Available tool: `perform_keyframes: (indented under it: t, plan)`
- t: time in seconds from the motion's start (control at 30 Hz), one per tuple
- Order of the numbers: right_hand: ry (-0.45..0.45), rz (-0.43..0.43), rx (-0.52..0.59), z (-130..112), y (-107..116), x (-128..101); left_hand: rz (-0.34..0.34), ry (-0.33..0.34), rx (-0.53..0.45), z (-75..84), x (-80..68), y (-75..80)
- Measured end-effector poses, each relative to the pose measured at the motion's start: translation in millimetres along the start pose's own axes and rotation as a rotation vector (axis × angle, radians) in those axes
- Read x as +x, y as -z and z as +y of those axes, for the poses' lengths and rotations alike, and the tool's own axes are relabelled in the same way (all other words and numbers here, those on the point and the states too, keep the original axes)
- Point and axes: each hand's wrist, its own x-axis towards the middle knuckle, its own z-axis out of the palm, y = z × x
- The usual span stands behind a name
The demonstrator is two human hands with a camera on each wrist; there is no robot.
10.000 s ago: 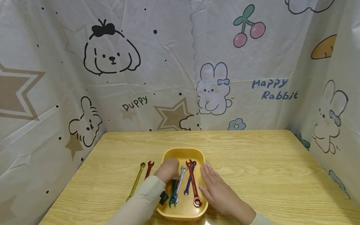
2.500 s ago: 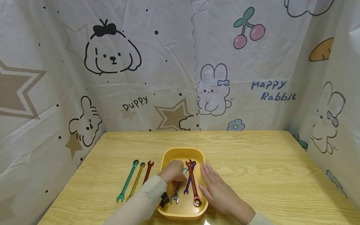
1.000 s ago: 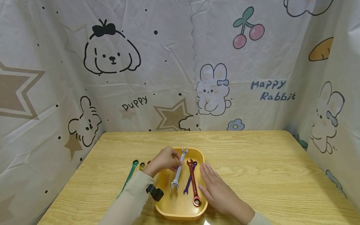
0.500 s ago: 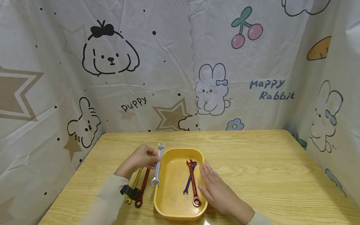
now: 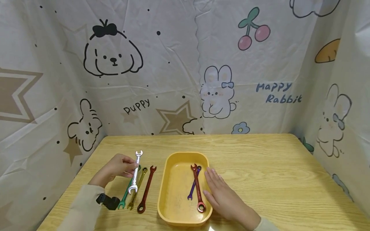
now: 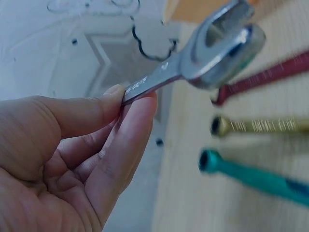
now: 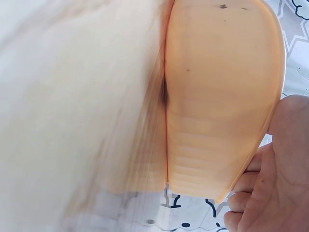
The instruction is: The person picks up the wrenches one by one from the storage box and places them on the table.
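My left hand [image 5: 117, 166] pinches a silver open-ended wrench [image 5: 135, 172] by its shaft between thumb and fingers [image 6: 130, 121], holding it above the wooden table left of the yellow tray [image 5: 170, 211]. Under it lie a green wrench [image 5: 125, 195], a gold wrench [image 5: 138, 186] and a dark red wrench [image 5: 146, 189] side by side. In the tray rest a red ratchet wrench [image 5: 198, 189] and a purple wrench [image 5: 193, 187]. My right hand [image 5: 221, 194] lies flat with straight fingers against the tray's right wall [image 7: 222, 96].
A cartoon-printed curtain [image 5: 185, 64] closes off the back and both sides of the table. Bare wooden tabletop [image 5: 274, 173] stretches to the right of the tray and behind it.
My left hand lifted the silver wrench out of the tray and carried it left over the row of wrenches on the table. The green wrench came out earlier. The right hand stayed put.
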Motion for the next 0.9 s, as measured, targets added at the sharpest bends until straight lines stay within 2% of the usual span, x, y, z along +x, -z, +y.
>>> perform_keyframes:
  t: [0.17, 0.4, 0.63, 0.9]
  plan:
    - [-0.003, -0.007, -0.006, -0.8, 1.0, 0.2, 0.04, 0.033, 0.056, -21.6, -4.8, 14.3]
    - [-0.002, -0.012, -0.002, 0.4, 1.2, -0.1, 0.088, 0.089, 0.122, -40.4, -8.9, 26.3]
    - [-0.009, -0.018, 0.015, -0.5, 1.4, -0.4, 0.105, 0.133, 0.17, -55.2, -7.9, 26.7]
    - [-0.004, -0.018, 0.015, 0.7, 0.2, 0.1, 0.103, 0.117, 0.206, -62.5, -6.5, 20.2]
